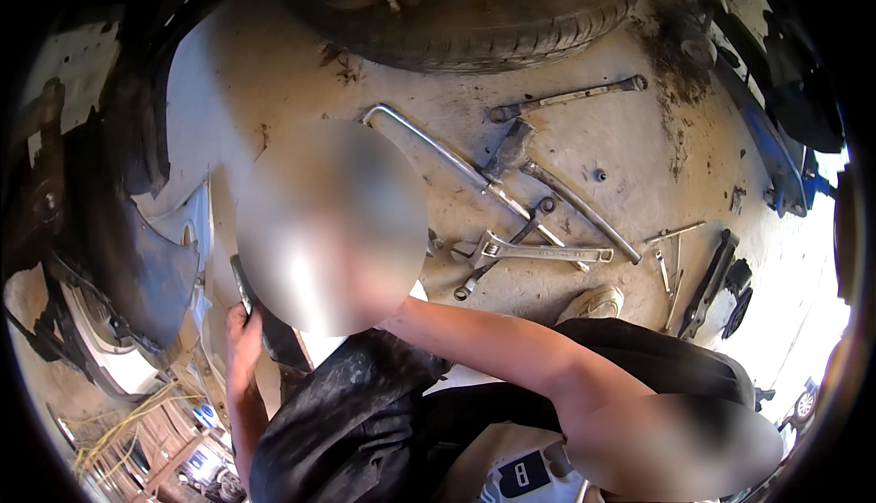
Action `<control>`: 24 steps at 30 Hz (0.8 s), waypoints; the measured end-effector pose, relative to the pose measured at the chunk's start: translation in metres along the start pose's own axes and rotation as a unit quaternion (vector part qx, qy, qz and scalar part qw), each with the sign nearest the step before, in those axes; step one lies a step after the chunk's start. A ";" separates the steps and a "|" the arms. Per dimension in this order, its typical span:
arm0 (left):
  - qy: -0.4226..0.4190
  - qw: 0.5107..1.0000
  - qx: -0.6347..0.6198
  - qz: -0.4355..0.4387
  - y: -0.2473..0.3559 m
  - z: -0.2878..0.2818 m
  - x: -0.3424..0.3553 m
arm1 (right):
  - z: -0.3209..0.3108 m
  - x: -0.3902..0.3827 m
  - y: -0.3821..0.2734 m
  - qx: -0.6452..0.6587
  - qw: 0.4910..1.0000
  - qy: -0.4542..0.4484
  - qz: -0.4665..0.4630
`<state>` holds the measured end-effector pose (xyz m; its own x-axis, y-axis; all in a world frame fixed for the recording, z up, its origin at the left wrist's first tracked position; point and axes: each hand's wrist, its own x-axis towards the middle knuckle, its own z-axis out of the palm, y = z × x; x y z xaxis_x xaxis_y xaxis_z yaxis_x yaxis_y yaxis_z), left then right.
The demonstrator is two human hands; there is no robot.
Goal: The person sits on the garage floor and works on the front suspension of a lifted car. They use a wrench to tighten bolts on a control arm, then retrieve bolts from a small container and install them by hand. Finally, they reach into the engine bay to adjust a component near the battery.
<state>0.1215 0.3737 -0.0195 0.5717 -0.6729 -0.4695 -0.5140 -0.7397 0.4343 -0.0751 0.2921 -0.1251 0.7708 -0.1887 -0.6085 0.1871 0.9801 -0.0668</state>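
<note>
My left hand [245, 334] is at the lower left, its fingers closed on a dark, thin-edged thing [240, 280] that I cannot make out. From the lower right my right forearm [493, 339] reaches across my dark trousers; a blurred patch hides the hand at its end and whatever it touches. Right of that patch, on the concrete floor, lie an adjustable wrench [547, 253], a dark ring spanner [504, 252] crossing under it, and a long bent-ended steel bar [429, 145]. A hammer [584, 211] and a long double-ended ring spanner [568, 100] lie farther off.
A large tyre [484, 42] borders the far side. Dark vehicle parts [155, 266] crowd the left. Rightward are a small socket [599, 175], thin tools [675, 252], a black part [710, 284] and blue metalwork [771, 152]. My shoe [598, 302] rests near the wrench.
</note>
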 end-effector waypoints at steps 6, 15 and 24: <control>0.078 0.995 -0.033 -0.045 -0.073 0.007 -0.005 | -0.019 -0.018 -0.007 -0.626 0.774 0.048 -0.079; 0.088 0.965 -0.179 -0.170 -0.083 0.053 0.056 | -0.078 -0.039 -0.075 -0.823 0.464 0.184 -0.270; 0.103 0.985 -0.057 -0.126 -0.091 0.079 0.120 | -0.109 -0.073 -0.099 -0.709 0.560 0.312 -0.294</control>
<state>0.1865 0.3594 -0.1758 0.7955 -0.4438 -0.4125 -0.2714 -0.8697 0.4123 -0.2161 0.2156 -0.1609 0.3841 -0.8799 -0.2796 -0.7150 -0.0919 -0.6930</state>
